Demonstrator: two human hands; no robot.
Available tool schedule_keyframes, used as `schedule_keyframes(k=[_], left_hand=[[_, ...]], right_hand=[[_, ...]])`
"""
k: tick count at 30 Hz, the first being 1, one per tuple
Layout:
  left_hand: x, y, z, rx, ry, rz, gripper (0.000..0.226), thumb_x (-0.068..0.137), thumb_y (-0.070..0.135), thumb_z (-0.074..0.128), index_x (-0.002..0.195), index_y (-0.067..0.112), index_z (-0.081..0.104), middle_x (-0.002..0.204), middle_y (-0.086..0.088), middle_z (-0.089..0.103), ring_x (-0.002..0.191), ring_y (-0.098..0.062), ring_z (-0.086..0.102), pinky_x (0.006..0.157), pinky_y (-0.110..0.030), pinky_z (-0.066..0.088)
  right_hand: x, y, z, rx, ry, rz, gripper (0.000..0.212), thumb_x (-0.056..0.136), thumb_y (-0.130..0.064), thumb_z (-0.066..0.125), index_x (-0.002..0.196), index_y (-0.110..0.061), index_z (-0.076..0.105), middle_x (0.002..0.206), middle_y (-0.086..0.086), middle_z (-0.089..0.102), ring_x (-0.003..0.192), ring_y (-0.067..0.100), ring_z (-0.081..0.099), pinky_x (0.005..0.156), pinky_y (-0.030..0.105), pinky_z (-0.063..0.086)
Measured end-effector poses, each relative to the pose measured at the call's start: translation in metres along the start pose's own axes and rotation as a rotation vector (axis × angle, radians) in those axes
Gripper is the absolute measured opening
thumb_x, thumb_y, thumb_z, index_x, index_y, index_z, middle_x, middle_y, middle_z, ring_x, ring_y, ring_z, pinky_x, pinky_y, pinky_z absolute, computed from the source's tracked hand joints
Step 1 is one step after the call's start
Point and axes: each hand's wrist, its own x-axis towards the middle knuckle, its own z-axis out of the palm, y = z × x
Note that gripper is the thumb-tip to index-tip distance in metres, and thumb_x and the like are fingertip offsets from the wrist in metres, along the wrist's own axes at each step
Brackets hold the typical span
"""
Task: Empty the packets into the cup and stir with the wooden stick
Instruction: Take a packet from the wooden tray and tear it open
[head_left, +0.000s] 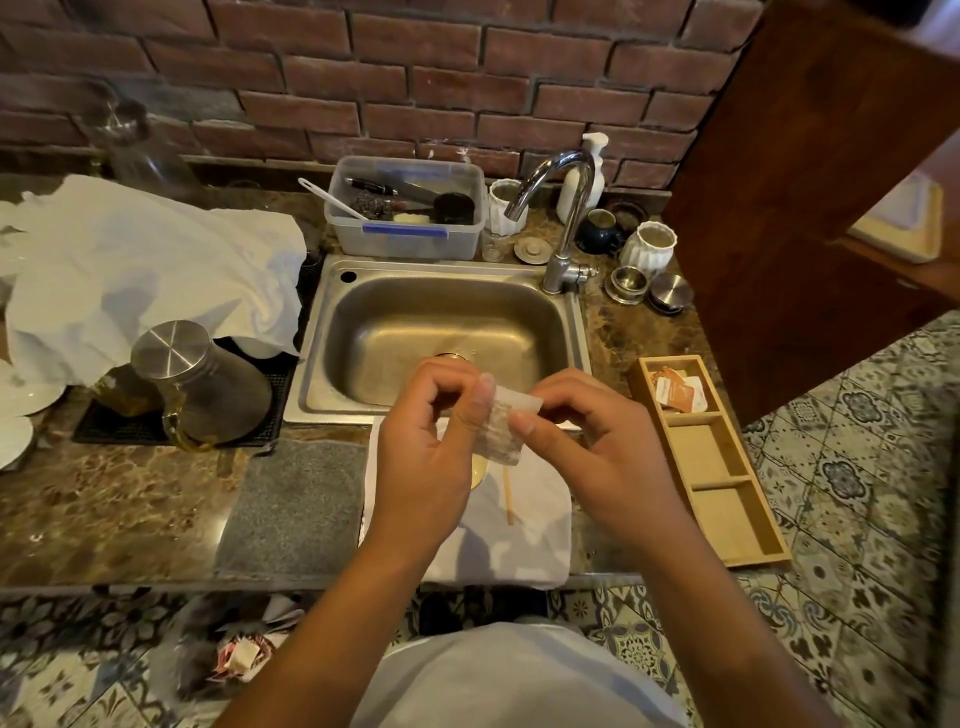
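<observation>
Both hands hold one small white packet (505, 426) above the counter's front edge. My left hand (431, 447) pinches its left side and my right hand (587, 441) pinches its upper right corner. Directly under the packet a sliver of the cup (479, 470) shows, mostly hidden behind my left hand. The wooden stick (508, 496) lies on a white cloth (524, 540) just right of the cup. More packets (678, 392) sit in the far compartment of a wooden tray (727, 499) to the right.
A steel sink (447, 332) with a tap (563, 218) lies just behind my hands. A metal-lidded glass jug (202, 384) stands on a black mat at left, next to a large white cloth (140, 270). A plastic tub (408, 208) and jars line the brick wall.
</observation>
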Motion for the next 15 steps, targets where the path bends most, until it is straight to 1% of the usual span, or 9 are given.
schedule_keyframes(k=[2, 4, 5, 6, 8, 10, 12, 14, 15], left_hand=[[-0.001, 0.002, 0.002, -0.109, -0.043, -0.086, 0.011, 0.095, 0.020, 0.062, 0.091, 0.011, 0.066, 0.091, 0.003, 0.067, 0.084, -0.007, 0.064, 0.076, -0.024, 0.054], [0.001, 0.002, 0.001, -0.111, -0.098, -0.103, 0.010, 0.094, 0.020, 0.063, 0.095, 0.013, 0.070, 0.092, 0.005, 0.070, 0.086, -0.006, 0.067, 0.078, -0.023, 0.055], [0.003, 0.002, -0.001, -0.093, -0.112, -0.098, 0.009, 0.094, 0.019, 0.065, 0.096, 0.014, 0.071, 0.093, 0.007, 0.071, 0.088, -0.007, 0.068, 0.079, -0.023, 0.054], [0.004, 0.001, -0.002, -0.078, -0.116, -0.092, 0.006, 0.093, 0.019, 0.066, 0.096, 0.015, 0.071, 0.094, 0.008, 0.072, 0.089, -0.007, 0.068, 0.080, -0.023, 0.054], [0.006, -0.002, -0.005, -0.040, -0.120, -0.075, 0.004, 0.092, 0.017, 0.066, 0.092, 0.015, 0.069, 0.094, 0.010, 0.072, 0.090, -0.010, 0.068, 0.082, -0.026, 0.054], [0.008, -0.004, -0.005, 0.001, -0.135, -0.055, 0.005, 0.093, 0.016, 0.065, 0.091, 0.013, 0.068, 0.094, 0.010, 0.071, 0.090, -0.012, 0.068, 0.083, -0.028, 0.054], [0.008, -0.001, -0.004, -0.023, -0.150, -0.066, 0.006, 0.094, 0.017, 0.067, 0.090, 0.012, 0.069, 0.091, 0.011, 0.071, 0.088, -0.008, 0.067, 0.080, -0.023, 0.053], [0.008, 0.004, -0.002, -0.101, -0.178, -0.127, 0.008, 0.091, 0.019, 0.065, 0.092, 0.014, 0.071, 0.088, 0.012, 0.073, 0.085, -0.004, 0.067, 0.076, -0.018, 0.052], [0.008, 0.005, -0.001, -0.117, -0.198, -0.151, 0.010, 0.090, 0.020, 0.063, 0.094, 0.015, 0.072, 0.088, 0.012, 0.074, 0.084, -0.003, 0.068, 0.075, -0.017, 0.052]], right_hand=[[0.000, 0.001, 0.001, 0.020, 0.054, -0.004, 0.007, 0.093, -0.024, 0.072, 0.099, -0.022, 0.074, 0.091, -0.006, 0.069, 0.087, 0.019, 0.066, 0.074, 0.029, 0.055], [0.000, 0.002, 0.000, 0.056, 0.113, 0.014, 0.007, 0.094, -0.018, 0.072, 0.100, -0.016, 0.074, 0.093, 0.000, 0.070, 0.087, 0.017, 0.067, 0.074, 0.024, 0.053], [0.000, 0.003, -0.002, 0.068, 0.115, 0.037, 0.007, 0.094, -0.019, 0.072, 0.099, -0.014, 0.075, 0.092, 0.001, 0.070, 0.086, 0.016, 0.067, 0.074, 0.024, 0.053], [0.001, 0.003, -0.005, 0.073, 0.083, 0.065, 0.009, 0.093, -0.021, 0.073, 0.096, -0.013, 0.076, 0.089, 0.001, 0.071, 0.084, 0.016, 0.068, 0.073, 0.026, 0.054], [0.000, 0.005, -0.010, 0.077, -0.048, 0.118, 0.019, 0.091, -0.029, 0.073, 0.090, -0.011, 0.078, 0.084, 0.001, 0.074, 0.080, 0.021, 0.069, 0.070, 0.033, 0.055], [0.000, 0.005, -0.012, 0.073, -0.120, 0.126, 0.024, 0.090, -0.032, 0.071, 0.088, -0.009, 0.078, 0.082, 0.003, 0.074, 0.079, 0.025, 0.069, 0.069, 0.033, 0.054], [0.000, 0.006, -0.012, 0.068, -0.097, 0.091, 0.019, 0.092, -0.028, 0.071, 0.094, -0.010, 0.077, 0.084, 0.002, 0.073, 0.080, 0.025, 0.068, 0.070, 0.032, 0.054], [0.001, 0.007, -0.012, 0.080, -0.029, 0.062, 0.010, 0.092, -0.019, 0.072, 0.099, -0.013, 0.076, 0.087, -0.002, 0.073, 0.080, 0.019, 0.067, 0.071, 0.030, 0.054], [0.001, 0.008, -0.012, 0.100, 0.003, 0.056, 0.009, 0.092, -0.016, 0.072, 0.100, -0.015, 0.075, 0.087, -0.003, 0.072, 0.079, 0.016, 0.067, 0.071, 0.029, 0.054]])
